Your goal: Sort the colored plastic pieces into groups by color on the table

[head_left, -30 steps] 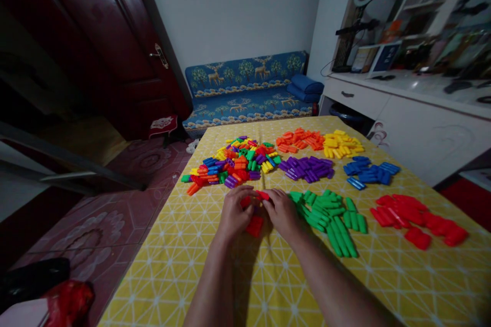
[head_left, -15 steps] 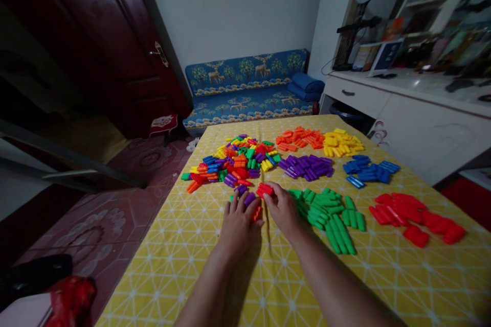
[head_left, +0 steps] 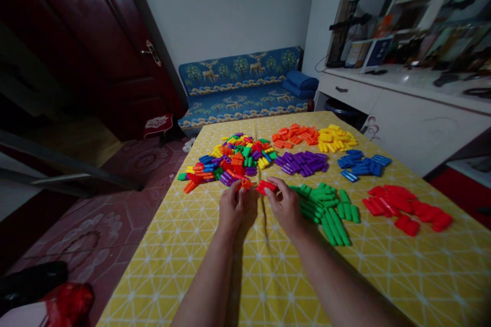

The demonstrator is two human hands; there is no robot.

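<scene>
My left hand (head_left: 231, 205) is closed, its thumb and fingers pinching an orange plastic toy piece (head_left: 245, 184) with round openings at its end. In my right hand (head_left: 284, 203), also closed, is a red plastic toy piece (head_left: 265, 186). The two pieces are a short gap apart, over the near edge of a mixed-colour pile (head_left: 233, 160). Beside my right hand lies a heap of green pieces (head_left: 326, 204), partly hidden by that hand.
Sorted heaps of orange (head_left: 294, 134), yellow (head_left: 336, 138), purple (head_left: 302, 163), blue (head_left: 362, 164) and red pieces (head_left: 408, 208) lie on the yellow patterned tablecloth (head_left: 176, 265). Behind the table stands a blue sofa (head_left: 245, 93); a white cabinet (head_left: 414, 122) is to the right.
My left hand has gone from lying spread over purple and orange pieces to pinching the orange one, lifted slightly farther from me. My right hand still holds the red piece.
</scene>
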